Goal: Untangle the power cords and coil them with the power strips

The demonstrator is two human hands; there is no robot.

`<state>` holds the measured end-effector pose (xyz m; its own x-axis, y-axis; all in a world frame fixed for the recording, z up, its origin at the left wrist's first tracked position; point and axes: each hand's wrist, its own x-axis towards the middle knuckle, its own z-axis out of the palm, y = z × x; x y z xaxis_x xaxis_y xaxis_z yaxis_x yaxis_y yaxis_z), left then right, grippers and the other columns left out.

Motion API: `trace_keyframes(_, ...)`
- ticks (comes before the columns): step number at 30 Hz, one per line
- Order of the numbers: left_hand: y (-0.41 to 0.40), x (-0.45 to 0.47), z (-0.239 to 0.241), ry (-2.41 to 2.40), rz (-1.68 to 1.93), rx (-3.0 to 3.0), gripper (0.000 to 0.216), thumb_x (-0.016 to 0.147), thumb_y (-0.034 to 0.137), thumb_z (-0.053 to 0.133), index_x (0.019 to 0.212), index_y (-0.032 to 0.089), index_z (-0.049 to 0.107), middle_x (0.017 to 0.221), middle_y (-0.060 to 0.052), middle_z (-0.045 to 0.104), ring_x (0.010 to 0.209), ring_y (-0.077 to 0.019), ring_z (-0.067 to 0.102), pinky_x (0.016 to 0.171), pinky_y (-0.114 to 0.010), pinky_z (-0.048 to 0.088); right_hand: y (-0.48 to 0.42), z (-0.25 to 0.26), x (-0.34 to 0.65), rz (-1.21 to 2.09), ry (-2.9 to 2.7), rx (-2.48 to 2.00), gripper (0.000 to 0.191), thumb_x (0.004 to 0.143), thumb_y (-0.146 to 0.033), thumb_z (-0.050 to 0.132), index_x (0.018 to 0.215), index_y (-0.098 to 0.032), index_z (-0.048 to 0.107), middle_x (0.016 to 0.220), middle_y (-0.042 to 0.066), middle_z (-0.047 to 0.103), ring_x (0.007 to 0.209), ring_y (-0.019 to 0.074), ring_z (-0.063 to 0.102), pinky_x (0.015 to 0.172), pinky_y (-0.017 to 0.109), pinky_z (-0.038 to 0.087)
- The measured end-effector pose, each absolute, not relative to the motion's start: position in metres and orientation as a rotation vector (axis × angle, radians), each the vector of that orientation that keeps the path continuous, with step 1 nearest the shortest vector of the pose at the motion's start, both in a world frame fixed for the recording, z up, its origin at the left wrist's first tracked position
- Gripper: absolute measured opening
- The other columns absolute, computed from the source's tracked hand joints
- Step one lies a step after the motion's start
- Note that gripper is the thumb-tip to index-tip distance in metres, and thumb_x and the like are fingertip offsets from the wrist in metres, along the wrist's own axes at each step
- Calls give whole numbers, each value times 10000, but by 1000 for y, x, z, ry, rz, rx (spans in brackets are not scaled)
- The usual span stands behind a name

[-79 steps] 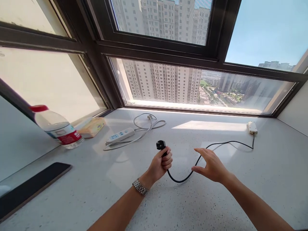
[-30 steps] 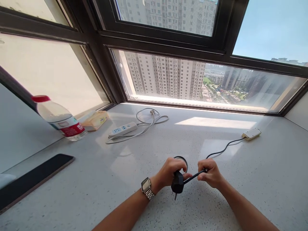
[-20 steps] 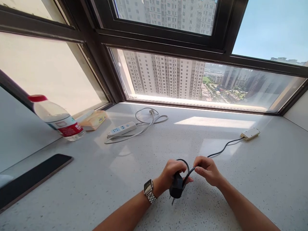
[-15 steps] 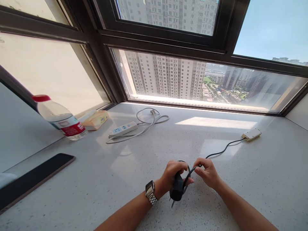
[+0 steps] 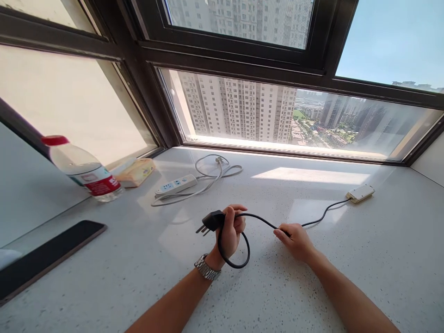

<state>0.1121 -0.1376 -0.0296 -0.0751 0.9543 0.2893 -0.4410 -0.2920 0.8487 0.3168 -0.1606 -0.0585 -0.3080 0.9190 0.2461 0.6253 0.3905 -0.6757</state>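
Black plug (image 5: 214, 220) in left hand (image 5: 230, 234) — prongs (image 5: 200, 228) now swung leftward.

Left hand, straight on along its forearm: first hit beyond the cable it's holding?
Left hand likely meets the dark brown window frame behind the white speckled countertop; height and depth are unclear.

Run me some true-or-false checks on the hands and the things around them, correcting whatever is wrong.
1. The left hand holds the plug. True.
2. The right hand is open and touches nothing. False: it grips the cord.
3. The plug sits in the strip. False: it is in the left hand, apart from the strip.
4. The bottle has a red cap. True.
5. The white box lies left of the strip. False: it lies to the right.
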Motion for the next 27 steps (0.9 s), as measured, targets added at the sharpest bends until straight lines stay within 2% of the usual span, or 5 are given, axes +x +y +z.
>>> trace_keyframes(9,-138,110,-29,746,1415,1032,460,660,596,737,782,182,581,461,123,180,379,-25,152,381,-159,142,-152,-61,327,636,-1971,-1280,558,927,-581,333,599,-180,542,481,-30,413,463,94,366,483,227,260)
trace_keyframes(15,-142,115,-32,728,1263,1109,489,680,579,726,919,181,574,467,130,228,386,-28,175,395,-173,142,-156,-59,328,631,-1990,-1170,580,919,-598,322,500,-197,338,474,-45,267,444,76,247,450,234,193)
trace_keyframes(21,-146,120,-33,683,1135,1193,480,708,536,721,995,178,579,484,119,275,421,-38,172,414,-194,147,-163,-54,314,670,-2073,-1032,551,931,-560,320,516,-203,261,475,-54,225,429,69,219,450,237,176)
trace_keyframes(24,-150,125,-34,659,1044,1252,468,693,518,732,980,171,604,521,98,334,436,-40,198,419,-204,164,-167,-52,304,630,-2094,-983,562,944,-561,295,515,-200,342,468,-48,282,422,75,259,455,239,203)
trace_keyframes(27,-156,131,-34,657,974,1329,457,677,530,737,931,164,632,531,81,365,462,-54,255,438,-212,205,-172,-49,294,617,-2064,-896,595,975,-539,226,602,-189,529,532,1,473,484,106,420,510,241,303)
